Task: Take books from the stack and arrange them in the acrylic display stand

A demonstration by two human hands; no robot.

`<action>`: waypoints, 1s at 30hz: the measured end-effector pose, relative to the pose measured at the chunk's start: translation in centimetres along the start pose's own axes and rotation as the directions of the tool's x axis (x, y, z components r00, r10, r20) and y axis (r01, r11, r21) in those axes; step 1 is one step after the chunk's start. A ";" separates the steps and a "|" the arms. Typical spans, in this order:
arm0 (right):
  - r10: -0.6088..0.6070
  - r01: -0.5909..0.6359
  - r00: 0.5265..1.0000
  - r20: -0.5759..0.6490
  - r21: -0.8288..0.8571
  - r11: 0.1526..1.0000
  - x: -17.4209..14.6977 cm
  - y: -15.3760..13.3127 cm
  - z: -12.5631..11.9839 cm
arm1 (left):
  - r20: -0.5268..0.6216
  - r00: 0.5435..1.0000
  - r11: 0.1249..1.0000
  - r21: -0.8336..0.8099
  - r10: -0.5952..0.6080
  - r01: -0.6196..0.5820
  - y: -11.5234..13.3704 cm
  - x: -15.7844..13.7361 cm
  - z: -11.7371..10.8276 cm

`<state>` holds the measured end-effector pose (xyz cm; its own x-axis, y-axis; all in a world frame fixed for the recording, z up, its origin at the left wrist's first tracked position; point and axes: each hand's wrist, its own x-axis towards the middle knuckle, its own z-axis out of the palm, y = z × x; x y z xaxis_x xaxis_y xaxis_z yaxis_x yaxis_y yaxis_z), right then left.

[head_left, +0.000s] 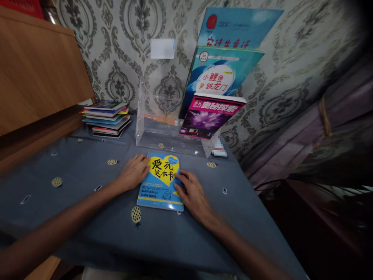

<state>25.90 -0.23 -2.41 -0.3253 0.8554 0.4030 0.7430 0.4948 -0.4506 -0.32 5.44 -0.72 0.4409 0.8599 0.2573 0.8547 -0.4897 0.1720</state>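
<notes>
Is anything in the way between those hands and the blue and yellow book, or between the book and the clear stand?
Nothing visible. The left hand and right hand touch opposite sides of the book, and no other object shows between it and the stand just beyond.

Single head-worn view, looking from the near side of a table [163, 233], facing forward and down, left hand [134, 171] and right hand [196, 194] close at mid-frame, patterned wallpaper [142, 23] farther behind
</notes>
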 end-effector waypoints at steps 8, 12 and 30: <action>-0.207 0.219 0.956 0.209 -0.034 0.975 5.1 -3.4 1.4 | -0.002 1.000 0.999 0.043 -0.003 0.003 0.0 2.7 0.6; -0.211 0.231 0.936 0.281 -0.041 0.972 7.8 -4.0 3.3 | -0.033 0.999 0.997 0.082 0.008 -0.005 -0.6 2.8 1.0; 0.047 -0.041 0.978 0.206 -0.030 0.999 5.5 3.3 0.5 | -0.064 0.998 1.000 0.023 -0.012 0.014 -0.9 2.4 1.2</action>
<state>26.21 6.21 -2.07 -0.4038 0.8907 0.2091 0.7729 0.4544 -0.4429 0.28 8.07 -1.39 0.4120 0.8549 0.3154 0.8669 -0.4743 0.1533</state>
